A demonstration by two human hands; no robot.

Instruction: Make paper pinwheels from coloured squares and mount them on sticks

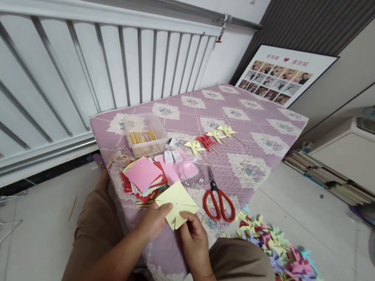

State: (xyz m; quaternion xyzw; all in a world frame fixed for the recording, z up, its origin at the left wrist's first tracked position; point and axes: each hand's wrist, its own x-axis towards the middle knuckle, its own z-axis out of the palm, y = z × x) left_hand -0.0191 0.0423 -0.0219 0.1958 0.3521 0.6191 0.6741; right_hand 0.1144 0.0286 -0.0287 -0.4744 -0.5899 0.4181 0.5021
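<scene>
A pale yellow paper square [182,201], with slits running in from its corners and a small dark dot at its middle, is held between my two hands. My left hand [155,219] grips its left edge, thumb on top. At the lower right edge, my right hand [195,238] pinches the paper between thumb and fingers. Left of it lies a pile of coloured paper squares [143,174], pink on top. Red-handled scissors [218,199] rest to the right. Behind the square sits a clear round dish [193,173] with small bits in it.
A plastic box of sticks [145,135] and small white boxes [172,157] stand farther back. Yellow and red pinwheels [206,141] lie on the purple tablecloth [226,167]. A heap of finished pinwheels [294,275] covers the floor at right. A radiator [114,60] runs along the left.
</scene>
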